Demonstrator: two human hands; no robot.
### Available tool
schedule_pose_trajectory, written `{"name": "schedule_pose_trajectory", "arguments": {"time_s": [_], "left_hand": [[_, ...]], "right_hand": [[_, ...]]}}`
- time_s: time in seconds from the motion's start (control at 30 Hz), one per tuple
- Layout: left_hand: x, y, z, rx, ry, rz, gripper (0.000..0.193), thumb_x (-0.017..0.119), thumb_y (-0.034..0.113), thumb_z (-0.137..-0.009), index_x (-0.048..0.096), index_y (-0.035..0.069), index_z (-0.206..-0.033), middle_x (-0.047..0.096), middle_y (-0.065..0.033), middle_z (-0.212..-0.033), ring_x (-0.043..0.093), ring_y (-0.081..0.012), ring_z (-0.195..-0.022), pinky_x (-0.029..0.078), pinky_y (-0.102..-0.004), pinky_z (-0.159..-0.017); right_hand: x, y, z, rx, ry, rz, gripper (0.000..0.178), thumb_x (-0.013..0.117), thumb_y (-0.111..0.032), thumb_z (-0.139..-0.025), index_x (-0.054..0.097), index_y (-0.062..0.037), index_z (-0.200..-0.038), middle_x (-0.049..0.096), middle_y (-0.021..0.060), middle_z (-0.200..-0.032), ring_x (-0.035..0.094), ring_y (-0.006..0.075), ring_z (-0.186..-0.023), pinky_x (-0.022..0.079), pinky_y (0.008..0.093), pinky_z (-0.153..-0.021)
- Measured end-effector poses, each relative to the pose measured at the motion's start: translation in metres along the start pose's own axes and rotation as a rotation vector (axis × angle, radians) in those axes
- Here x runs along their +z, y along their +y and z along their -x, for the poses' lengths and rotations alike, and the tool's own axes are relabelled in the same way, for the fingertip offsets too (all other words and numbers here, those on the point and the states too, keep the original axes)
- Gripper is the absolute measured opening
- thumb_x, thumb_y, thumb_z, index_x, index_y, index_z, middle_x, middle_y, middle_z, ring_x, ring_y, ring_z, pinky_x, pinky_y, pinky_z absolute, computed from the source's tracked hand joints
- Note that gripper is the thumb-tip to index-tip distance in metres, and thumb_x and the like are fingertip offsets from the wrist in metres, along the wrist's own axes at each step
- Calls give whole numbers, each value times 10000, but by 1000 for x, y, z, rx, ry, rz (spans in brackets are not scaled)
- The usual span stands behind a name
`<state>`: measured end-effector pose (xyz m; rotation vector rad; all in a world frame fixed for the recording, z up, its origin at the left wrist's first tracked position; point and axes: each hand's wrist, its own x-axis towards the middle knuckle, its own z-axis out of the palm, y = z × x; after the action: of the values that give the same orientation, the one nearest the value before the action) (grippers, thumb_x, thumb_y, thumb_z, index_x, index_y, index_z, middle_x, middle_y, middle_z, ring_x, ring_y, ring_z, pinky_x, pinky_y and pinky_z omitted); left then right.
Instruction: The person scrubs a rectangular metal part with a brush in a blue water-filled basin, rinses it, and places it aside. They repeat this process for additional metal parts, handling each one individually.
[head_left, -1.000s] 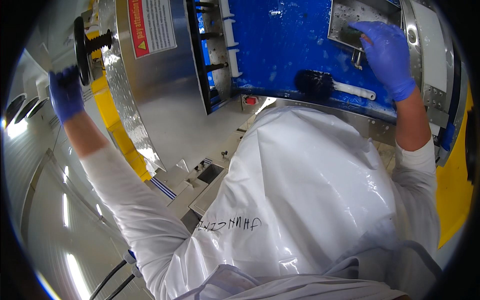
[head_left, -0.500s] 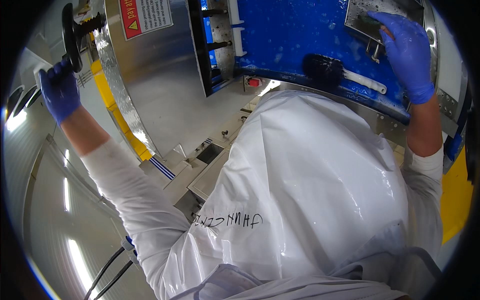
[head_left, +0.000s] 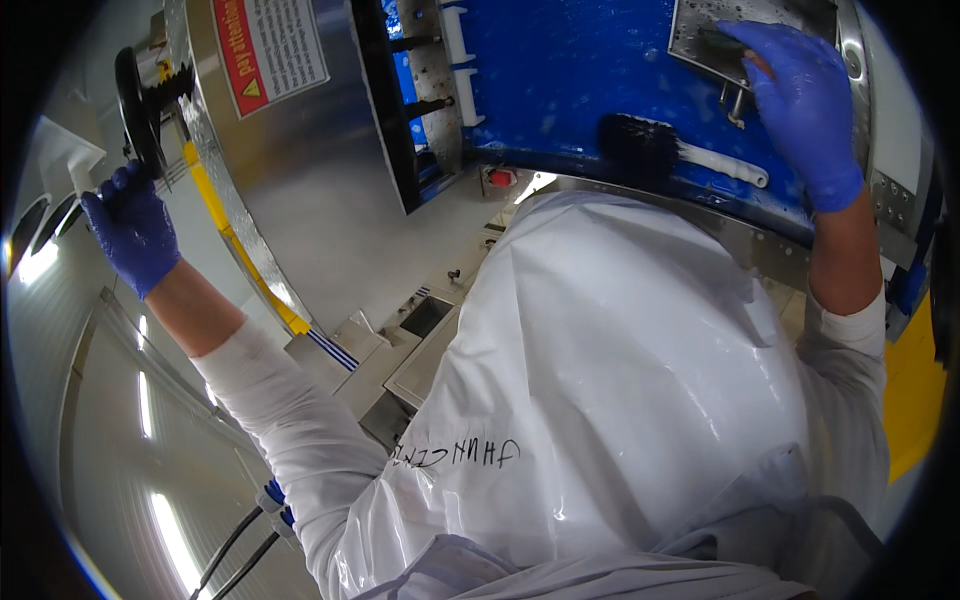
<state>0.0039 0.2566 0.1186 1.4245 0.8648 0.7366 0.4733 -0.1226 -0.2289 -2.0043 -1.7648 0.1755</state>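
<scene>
My left hand (head_left: 135, 225), in a wet blue-purple glove, is closed around the lower rim of a black handwheel (head_left: 135, 105) at the far left. A threaded black screw (head_left: 172, 88) joins the wheel to a steel machine panel (head_left: 300, 170). At the upper right, my right hand (head_left: 808, 115), gloved alike, reaches over a wet steel box (head_left: 690, 35). Its fingers are bent over a small dark-green pad (head_left: 722, 40), partly hidden under them. Just left of this hand, a dark-bristled brush with a white handle (head_left: 725, 165) lies on a wet blue surface (head_left: 560, 85).
A red and white warning label (head_left: 270, 50) is on the steel panel. Black bars and white clips (head_left: 458, 60) line the blue surface's left side. A red button (head_left: 500, 177) sits below. My white apron (head_left: 620, 340) fills the middle; cables (head_left: 240, 545) hang at lower left.
The view has shifted a little, so the panel and brush appear farther left. My left hand and the wheel appear lower, with the grip kept. My right hand stays at the steel box.
</scene>
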Motion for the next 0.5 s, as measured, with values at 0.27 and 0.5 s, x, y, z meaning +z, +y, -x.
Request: {"name": "schedule_pose_trajectory", "arguments": {"time_s": [0.27,0.5], "left_hand": [[-94,54,-177,-172,277,-482,320,565,297,-1047,654,15,-926,684,-155,-928,633,-350,-978,468,-519,-1003],[31,3,0,9,79,43,344,547,305,-1058,594,48,-835,585,-114,-781,544,-332,-846,439,-520,-982]], "right_hand": [[1,-3,-5,-69,60,-3,288,608,-172,-964,735,-201,-1221,746,112,-1122,688,304,-1021,486,437,-986],[-2,-11,-5,-27,182,-50,245,654,-85,-880,755,-171,-1086,746,85,-949,697,269,-882,487,430,-880]]}}
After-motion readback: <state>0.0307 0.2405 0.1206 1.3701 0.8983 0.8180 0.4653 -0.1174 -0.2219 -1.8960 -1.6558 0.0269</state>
